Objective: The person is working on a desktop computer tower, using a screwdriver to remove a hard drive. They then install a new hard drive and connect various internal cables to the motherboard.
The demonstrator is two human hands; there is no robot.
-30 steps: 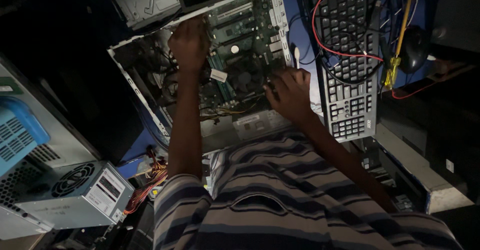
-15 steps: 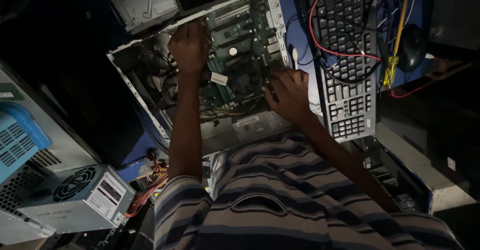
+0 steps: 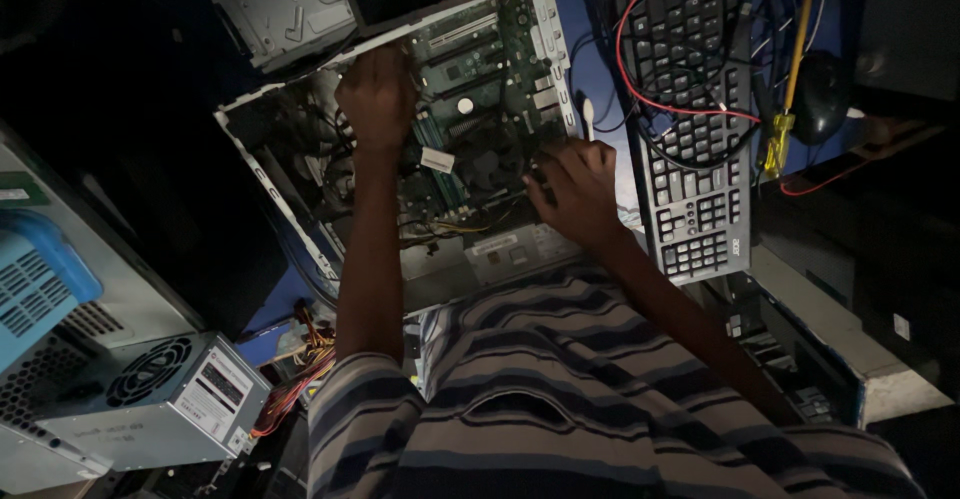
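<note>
An open desktop computer case lies on its side with the green motherboard showing. My left hand reaches deep into the case near the memory slots, fingers curled down on something I cannot make out. My right hand rests on the board's near right part, next to the dark cooler, fingers bent against the case edge. Whether either hand grips anything is hidden by the dim light and the hands themselves.
A black keyboard with red, black and yellow cables across it lies right of the case. A black mouse sits beyond it. A grey power supply with loose wires is at lower left, beside a blue plastic crate. A metal drive cage is above.
The view has shifted slightly; both hands stay in about the same places inside the case, with my left hand a little lower on the board.
</note>
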